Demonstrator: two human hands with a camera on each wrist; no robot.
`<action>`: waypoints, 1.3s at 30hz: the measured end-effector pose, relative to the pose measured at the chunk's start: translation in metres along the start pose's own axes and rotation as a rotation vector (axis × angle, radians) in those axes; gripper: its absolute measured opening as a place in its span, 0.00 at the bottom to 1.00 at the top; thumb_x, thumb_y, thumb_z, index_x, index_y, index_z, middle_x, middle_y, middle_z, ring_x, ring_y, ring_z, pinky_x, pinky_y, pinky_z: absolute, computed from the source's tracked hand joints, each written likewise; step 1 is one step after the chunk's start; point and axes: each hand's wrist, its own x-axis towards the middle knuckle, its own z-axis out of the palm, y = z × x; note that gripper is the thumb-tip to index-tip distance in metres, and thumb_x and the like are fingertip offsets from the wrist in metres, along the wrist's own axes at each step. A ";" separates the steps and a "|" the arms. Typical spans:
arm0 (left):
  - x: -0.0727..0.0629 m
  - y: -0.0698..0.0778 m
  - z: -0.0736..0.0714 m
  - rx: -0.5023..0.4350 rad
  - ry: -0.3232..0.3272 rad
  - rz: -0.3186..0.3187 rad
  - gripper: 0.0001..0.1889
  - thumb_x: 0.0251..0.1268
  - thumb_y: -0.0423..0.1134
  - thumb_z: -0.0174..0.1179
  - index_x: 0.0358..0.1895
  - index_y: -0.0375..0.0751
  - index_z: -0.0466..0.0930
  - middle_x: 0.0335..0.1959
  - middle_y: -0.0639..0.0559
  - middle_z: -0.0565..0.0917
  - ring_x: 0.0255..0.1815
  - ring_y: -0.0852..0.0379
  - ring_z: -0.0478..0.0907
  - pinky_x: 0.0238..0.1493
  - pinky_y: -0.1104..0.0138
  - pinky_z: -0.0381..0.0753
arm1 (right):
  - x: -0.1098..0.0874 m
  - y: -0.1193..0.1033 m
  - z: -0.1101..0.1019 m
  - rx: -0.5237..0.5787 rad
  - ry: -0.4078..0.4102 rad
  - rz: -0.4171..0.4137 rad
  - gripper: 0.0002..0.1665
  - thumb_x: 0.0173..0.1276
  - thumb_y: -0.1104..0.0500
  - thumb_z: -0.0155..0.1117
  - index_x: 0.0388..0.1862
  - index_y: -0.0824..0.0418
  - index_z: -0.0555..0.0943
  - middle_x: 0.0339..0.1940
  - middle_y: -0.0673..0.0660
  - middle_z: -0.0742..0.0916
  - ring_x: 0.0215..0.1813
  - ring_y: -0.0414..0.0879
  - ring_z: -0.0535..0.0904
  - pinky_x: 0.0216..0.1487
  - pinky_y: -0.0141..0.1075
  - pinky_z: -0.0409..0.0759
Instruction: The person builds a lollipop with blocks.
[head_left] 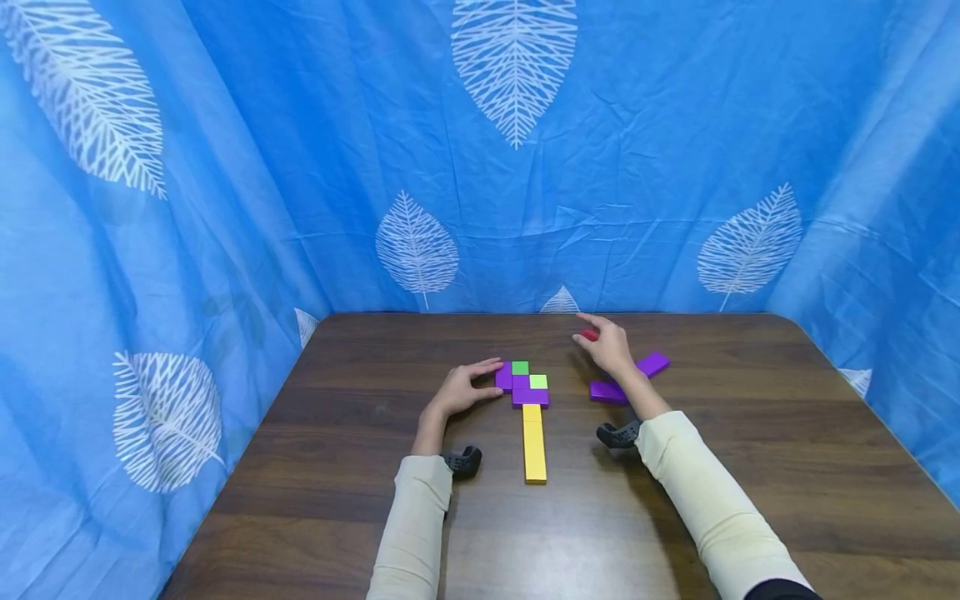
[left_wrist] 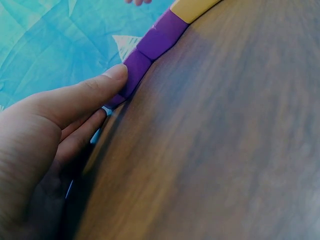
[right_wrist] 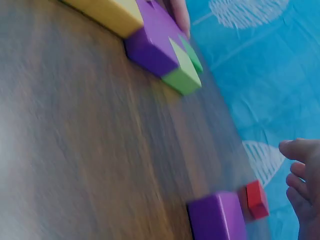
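Observation:
My left hand (head_left: 459, 390) pinches the left end of a joined group of flat blocks; its thumb lies along a purple block (head_left: 504, 377) and its fingers reach round the far side. Joined to that block are more purple pieces (head_left: 531, 398), a green block (head_left: 520, 367) and a light green block (head_left: 538, 382). From them a yellow strip (head_left: 534, 450) runs toward me. Farther right, my right hand (head_left: 609, 348) hovers, thumb and fingers spread around a small red block (head_left: 590, 335). In the right wrist view a gap separates the red block (right_wrist: 257, 200) from the fingers.
Two loose purple blocks lie under and beside the right forearm, one nearer (head_left: 606, 392) and one farther right (head_left: 653, 364). The brown wooden table (head_left: 360, 500) ends at a blue leaf-patterned curtain (head_left: 637, 167). Each wrist wears a black camera mount.

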 end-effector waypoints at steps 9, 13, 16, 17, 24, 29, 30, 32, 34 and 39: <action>0.000 0.000 0.000 -0.003 0.002 -0.003 0.27 0.57 0.49 0.64 0.62 0.55 0.72 0.64 0.58 0.69 0.67 0.56 0.61 0.64 0.57 0.61 | 0.000 0.013 -0.007 -0.016 -0.017 0.120 0.30 0.59 0.60 0.67 0.59 0.72 0.72 0.55 0.72 0.76 0.58 0.65 0.70 0.58 0.53 0.67; 0.000 0.001 0.000 -0.008 0.003 0.005 0.27 0.57 0.49 0.63 0.62 0.54 0.72 0.64 0.56 0.69 0.67 0.54 0.62 0.64 0.56 0.61 | -0.003 0.018 -0.005 -0.061 -0.090 0.170 0.32 0.62 0.58 0.64 0.61 0.74 0.68 0.57 0.73 0.74 0.59 0.66 0.68 0.60 0.53 0.65; 0.000 0.001 0.000 -0.008 0.003 0.006 0.27 0.57 0.49 0.63 0.62 0.55 0.72 0.64 0.56 0.69 0.66 0.54 0.62 0.64 0.56 0.61 | -0.006 0.020 -0.002 -0.062 -0.111 0.192 0.32 0.64 0.59 0.62 0.62 0.74 0.67 0.58 0.74 0.73 0.61 0.67 0.66 0.61 0.53 0.64; 0.000 0.001 0.000 -0.008 0.004 0.007 0.27 0.57 0.49 0.63 0.62 0.54 0.72 0.64 0.56 0.69 0.66 0.54 0.62 0.64 0.56 0.61 | -0.006 0.021 -0.001 -0.063 -0.112 0.193 0.31 0.64 0.59 0.61 0.62 0.74 0.67 0.59 0.74 0.73 0.61 0.66 0.66 0.61 0.53 0.64; -0.001 0.000 0.000 -0.014 0.005 0.013 0.27 0.57 0.48 0.63 0.62 0.54 0.72 0.64 0.56 0.69 0.66 0.55 0.62 0.64 0.57 0.62 | -0.009 0.026 0.004 -0.096 -0.100 0.176 0.25 0.66 0.63 0.59 0.60 0.73 0.70 0.59 0.74 0.72 0.61 0.66 0.66 0.62 0.53 0.63; -0.001 0.000 0.001 -0.018 -0.004 0.010 0.27 0.57 0.48 0.64 0.62 0.54 0.72 0.64 0.57 0.69 0.66 0.56 0.62 0.64 0.59 0.62 | -0.010 0.028 0.004 -0.100 -0.103 0.181 0.23 0.66 0.65 0.57 0.60 0.72 0.71 0.58 0.74 0.72 0.61 0.66 0.66 0.62 0.53 0.63; -0.001 0.000 0.001 -0.018 -0.005 0.010 0.27 0.57 0.48 0.64 0.62 0.54 0.72 0.64 0.57 0.69 0.66 0.56 0.62 0.64 0.58 0.62 | -0.011 0.028 0.003 -0.100 -0.103 0.182 0.23 0.66 0.64 0.57 0.59 0.72 0.71 0.58 0.74 0.73 0.61 0.66 0.66 0.62 0.53 0.63; -0.001 -0.001 0.002 -0.021 -0.007 0.007 0.27 0.57 0.48 0.63 0.62 0.55 0.72 0.64 0.57 0.69 0.66 0.56 0.62 0.64 0.59 0.62 | -0.011 0.026 0.003 -0.100 -0.104 0.174 0.23 0.66 0.64 0.58 0.59 0.71 0.72 0.58 0.74 0.73 0.61 0.66 0.67 0.61 0.53 0.64; -0.001 -0.001 0.001 -0.025 -0.004 0.006 0.27 0.57 0.48 0.63 0.62 0.54 0.72 0.64 0.57 0.69 0.67 0.55 0.61 0.64 0.58 0.62 | -0.011 0.024 0.002 -0.091 -0.108 0.158 0.23 0.66 0.64 0.59 0.58 0.71 0.73 0.57 0.73 0.74 0.60 0.66 0.67 0.61 0.53 0.64; 0.000 -0.001 0.000 -0.025 0.001 0.003 0.27 0.57 0.49 0.63 0.62 0.55 0.72 0.64 0.56 0.69 0.67 0.55 0.61 0.64 0.57 0.61 | -0.011 0.011 0.002 -0.045 -0.148 0.102 0.22 0.65 0.62 0.61 0.57 0.68 0.75 0.56 0.71 0.77 0.59 0.64 0.69 0.59 0.54 0.66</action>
